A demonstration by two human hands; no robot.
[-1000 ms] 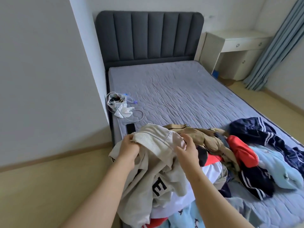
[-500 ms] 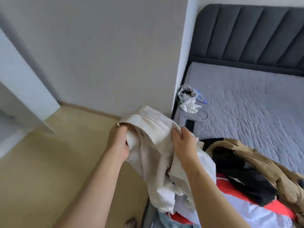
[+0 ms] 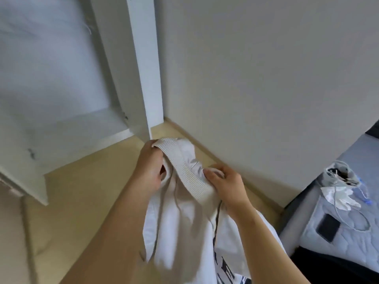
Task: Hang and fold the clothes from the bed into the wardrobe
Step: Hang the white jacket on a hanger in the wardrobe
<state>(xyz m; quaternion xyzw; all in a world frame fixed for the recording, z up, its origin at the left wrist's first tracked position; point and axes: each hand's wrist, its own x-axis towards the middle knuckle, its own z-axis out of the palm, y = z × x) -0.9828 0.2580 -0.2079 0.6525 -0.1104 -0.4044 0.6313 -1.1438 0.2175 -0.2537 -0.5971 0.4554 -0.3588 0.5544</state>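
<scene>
**Cream sweatshirt held in the air between wardrobe and bed**

Both hands hold the cream sweatshirt (image 3: pixel 180 222) by its ribbed band (image 3: pixel 184 175). The left grip (image 3: pixel 149 167) is clamped round the band's upper end, fingers curled into the cloth. The right grip (image 3: pixel 227 185) pinches the lower end, thumb on top. The rest of the garment hangs between the forearms above the wooden floor (image 3: pixel 82 201), with dark printed letters showing near the bottom edge. The open white wardrobe (image 3: pixel 82 130) stands to the left, just beyond the hands. The bed (image 3: pixel 338 238) lies at the right, with a dark garment (image 3: pixel 338 267) on its near end. A crumpled white bundle with a cable (image 3: pixel 338 193) rests on the mattress. The flat black thing (image 3: pixel 328 227) beside it looks like a phone, though the view is blurred.
</scene>
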